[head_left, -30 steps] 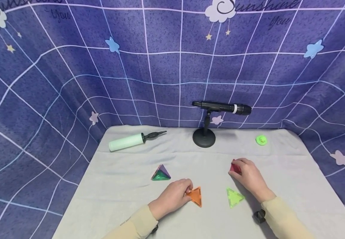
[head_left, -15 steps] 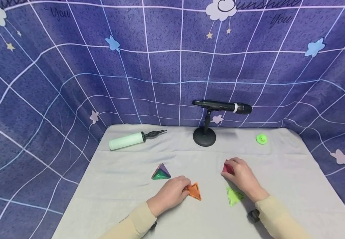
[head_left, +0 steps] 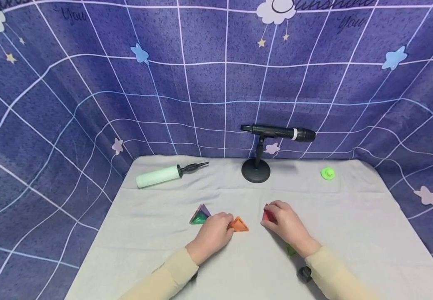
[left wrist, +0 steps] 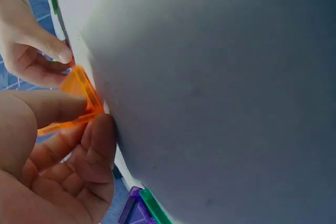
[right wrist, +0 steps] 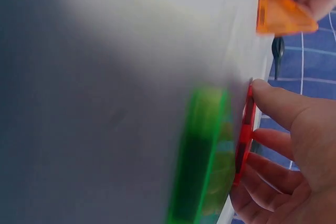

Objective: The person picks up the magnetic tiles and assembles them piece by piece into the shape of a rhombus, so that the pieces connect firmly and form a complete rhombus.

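Observation:
In the head view my left hand (head_left: 213, 232) pinches an orange triangular magnetic tile (head_left: 240, 225) by one corner; the left wrist view shows thumb and fingers on the tile (left wrist: 84, 90), which is tilted up. My right hand (head_left: 286, 221) grips a red tile (head_left: 267, 215) between thumb and fingers, facing the orange one across a small gap. From the right wrist, the red tile (right wrist: 244, 142) appears edge-on. Under the right forearm lies a lime green triangular tile (head_left: 290, 251), mostly hidden. Just behind my left hand stands a small pyramid of green and purple tiles (head_left: 201, 214).
At the back stand a black microphone on a round-based stand (head_left: 256, 171) and, to its left, a pale green hand pump (head_left: 158, 176). A small bright green disc (head_left: 328, 173) lies at the back right. Patterned blue curtain (head_left: 201, 83) borders the table (head_left: 145, 250).
My right hand has slid left with the red tile, its forearm now covering much of the lime tile. The orange tile has moved slightly away from me and turned point up.

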Motion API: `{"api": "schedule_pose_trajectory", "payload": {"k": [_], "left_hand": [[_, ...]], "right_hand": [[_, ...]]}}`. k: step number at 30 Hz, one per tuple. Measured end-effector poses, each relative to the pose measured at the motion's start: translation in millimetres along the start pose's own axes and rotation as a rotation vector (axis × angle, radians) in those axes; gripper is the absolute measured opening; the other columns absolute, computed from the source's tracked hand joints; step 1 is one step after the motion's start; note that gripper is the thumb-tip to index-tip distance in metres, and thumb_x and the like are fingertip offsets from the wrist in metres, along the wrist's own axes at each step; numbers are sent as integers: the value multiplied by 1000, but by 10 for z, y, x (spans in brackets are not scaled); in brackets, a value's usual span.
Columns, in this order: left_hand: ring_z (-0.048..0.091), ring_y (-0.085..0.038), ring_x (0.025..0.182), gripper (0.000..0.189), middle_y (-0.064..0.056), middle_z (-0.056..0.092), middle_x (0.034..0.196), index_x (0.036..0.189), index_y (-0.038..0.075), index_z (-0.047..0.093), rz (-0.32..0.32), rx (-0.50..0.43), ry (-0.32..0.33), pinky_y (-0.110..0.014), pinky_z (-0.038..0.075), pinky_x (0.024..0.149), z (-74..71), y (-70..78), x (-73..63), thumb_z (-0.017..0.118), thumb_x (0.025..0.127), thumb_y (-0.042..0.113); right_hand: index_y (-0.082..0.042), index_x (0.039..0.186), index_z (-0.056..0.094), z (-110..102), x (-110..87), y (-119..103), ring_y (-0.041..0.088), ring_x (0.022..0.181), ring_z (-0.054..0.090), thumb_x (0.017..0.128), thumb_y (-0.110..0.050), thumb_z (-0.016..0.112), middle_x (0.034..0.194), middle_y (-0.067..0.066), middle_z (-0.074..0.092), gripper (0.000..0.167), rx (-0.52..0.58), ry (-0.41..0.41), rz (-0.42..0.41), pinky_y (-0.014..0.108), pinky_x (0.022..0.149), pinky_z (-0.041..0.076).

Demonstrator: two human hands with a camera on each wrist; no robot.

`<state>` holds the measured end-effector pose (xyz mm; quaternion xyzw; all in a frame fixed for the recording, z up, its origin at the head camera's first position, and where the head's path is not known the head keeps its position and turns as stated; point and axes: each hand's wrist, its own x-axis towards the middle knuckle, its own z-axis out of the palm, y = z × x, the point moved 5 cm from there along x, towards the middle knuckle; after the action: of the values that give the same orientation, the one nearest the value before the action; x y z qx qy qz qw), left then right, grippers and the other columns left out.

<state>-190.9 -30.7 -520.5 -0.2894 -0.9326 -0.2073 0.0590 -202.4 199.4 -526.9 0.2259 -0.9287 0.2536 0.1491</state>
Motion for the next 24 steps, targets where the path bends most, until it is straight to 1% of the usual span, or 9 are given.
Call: {"api": "schedule_pose_trajectory", "payload": {"k": [4,8,15,19,24], "left_hand": [[48,-13,56,32,5,45,62,70,15,53,-21,44,28,-29,37,50,-17,2,40,80,85,9],[55,-18,56,28,1,51,62,70,14,55,-44,95,36,-33,40,48,-25,8,86,80,85,10],[55,-23,52,16,-3,57,64,76,10,62,-87,146,34,-38,43,47,-8,-1,146,75,84,12],[58,-27,53,16,-5,59,64,76,9,64,-99,180,40,-41,46,48,-10,-1,170,76,84,14],[60,-28,53,18,-5,59,63,75,9,64,-106,207,37,-41,47,48,2,1,199,76,85,16]], "right_hand": [[1,114,74,69,35,-107,35,103,65,77,-22,95,111,15,68,49,5,-19,-11,49,92,53],[1,112,74,128,74,-205,35,103,65,75,-21,96,111,14,69,48,18,-20,-34,48,92,53],[-1,112,74,228,149,-359,32,99,64,74,-23,96,108,10,69,49,41,-29,-67,46,88,53],[-1,112,73,278,176,-436,31,98,64,73,-23,96,107,10,69,50,47,-32,-66,44,87,54],[2,112,72,322,201,-524,29,96,64,72,-23,98,105,10,69,53,32,-19,-70,43,85,54]]}}
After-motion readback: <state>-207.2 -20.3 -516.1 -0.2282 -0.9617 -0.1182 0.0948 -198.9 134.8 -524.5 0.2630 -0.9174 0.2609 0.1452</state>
